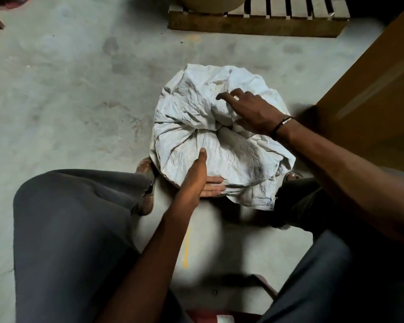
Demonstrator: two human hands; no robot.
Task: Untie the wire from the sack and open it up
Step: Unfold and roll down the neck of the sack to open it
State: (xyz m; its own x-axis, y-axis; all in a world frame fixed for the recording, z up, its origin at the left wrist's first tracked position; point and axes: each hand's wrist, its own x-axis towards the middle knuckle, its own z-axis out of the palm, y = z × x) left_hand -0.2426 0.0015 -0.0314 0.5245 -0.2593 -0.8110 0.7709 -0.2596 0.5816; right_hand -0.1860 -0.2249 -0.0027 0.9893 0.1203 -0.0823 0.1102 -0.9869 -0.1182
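Two hands are being laid on a white woven sack (210, 127), which is standing on the concrete floor (68, 101) between the person's knees. Nearest the camera, the left hand (196, 178) is being pressed flat against the near side of the sack, its fingers (214, 188) spread and clamped on nothing. At the middle of the sack, the cloth is being drawn into a puckered knot (195, 131), where a few pale strands are showing; whether these are the wire cannot be told. Beyond and to the right of that knot, the right hand (247, 110) is being rested on the loose top folds, its grip apart and curled over the cloth without pinching it.

From here the tie is likely being missed: the loose flaps are being handled while the knot is lying uncovered beside them. Should the folds be pulled before the tie is loosened, the knot is probably being tightened. With only a flat palm bracing it, the sack may be tipped toward the wooden pallet (257, 25) beyond it.
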